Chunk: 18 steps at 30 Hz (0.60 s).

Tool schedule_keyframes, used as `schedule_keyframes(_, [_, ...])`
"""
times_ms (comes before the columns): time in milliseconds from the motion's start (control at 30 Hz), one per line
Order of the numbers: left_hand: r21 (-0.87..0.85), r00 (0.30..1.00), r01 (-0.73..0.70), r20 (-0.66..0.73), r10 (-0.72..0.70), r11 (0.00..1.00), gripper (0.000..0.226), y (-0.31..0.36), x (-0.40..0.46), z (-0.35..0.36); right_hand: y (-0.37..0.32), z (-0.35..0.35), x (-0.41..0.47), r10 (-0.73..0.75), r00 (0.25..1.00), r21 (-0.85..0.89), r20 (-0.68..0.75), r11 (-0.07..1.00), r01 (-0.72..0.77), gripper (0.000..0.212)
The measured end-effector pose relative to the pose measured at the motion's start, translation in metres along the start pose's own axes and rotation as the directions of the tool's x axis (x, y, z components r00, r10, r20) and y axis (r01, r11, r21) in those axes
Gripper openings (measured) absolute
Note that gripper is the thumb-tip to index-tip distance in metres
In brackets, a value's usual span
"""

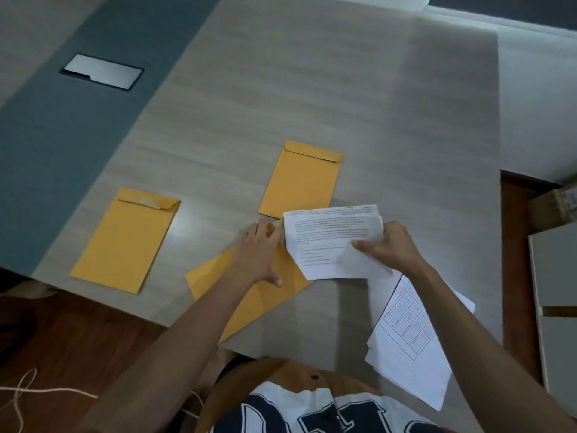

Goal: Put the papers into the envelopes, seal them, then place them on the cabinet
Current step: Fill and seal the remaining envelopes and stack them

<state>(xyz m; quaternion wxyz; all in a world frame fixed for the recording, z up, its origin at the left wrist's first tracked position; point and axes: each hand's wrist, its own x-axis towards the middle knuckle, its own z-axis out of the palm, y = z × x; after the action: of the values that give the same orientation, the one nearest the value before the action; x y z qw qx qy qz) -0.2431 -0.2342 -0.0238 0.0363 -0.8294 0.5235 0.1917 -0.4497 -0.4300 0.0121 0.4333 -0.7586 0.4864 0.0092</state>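
Observation:
Three yellow envelopes lie on the table. One envelope (125,239) is at the left, another envelope (301,179) in the middle, both with flaps folded down. The third envelope (249,295) lies tilted near the front edge under my left hand (259,254), which grips its top end by the mouth. My right hand (387,245) holds folded printed papers (331,239) right at that envelope's mouth. A loose stack of white papers (412,342) sits at the front right, overhanging the table edge.
The pale wood-grain table (312,89) has a dark blue strip with a metal cable hatch (101,71) at the left. A white cabinet (555,301) stands to the right, with a box (555,201) behind it. A thin cord (40,390) lies on the wooden floor.

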Motion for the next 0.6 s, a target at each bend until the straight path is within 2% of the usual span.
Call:
schedule_keyframes(200, [0.008,0.997,-0.07,0.022,0.07,0.998,0.104,-0.004,0.002,-0.001,-0.002,0.002,0.011,-0.003,0.982,0.112,0.191,0.994,-0.018,0.026])
schedule_keyframes(433, [-0.022,0.985,-0.164,0.059,0.165,0.986,0.106,-0.005,0.007,-0.003,-0.008,0.019,0.019,0.018,0.96,0.181,0.278,0.981,-0.071,0.03])
schedule_keyframes(500, [-0.076,0.986,-0.15,0.06,0.155,0.986,0.119,-0.01,0.003,-0.001,-0.008,0.024,0.018,0.028,0.966,0.226,0.259,0.97,-0.088,0.029])
schedule_keyframes(600, [-0.049,0.992,-0.093,0.081,0.096,0.994,0.148,-0.011,-0.009,0.008,-0.004,0.031,0.013,0.062,0.984,0.254,0.166,0.962,-0.103,0.025])
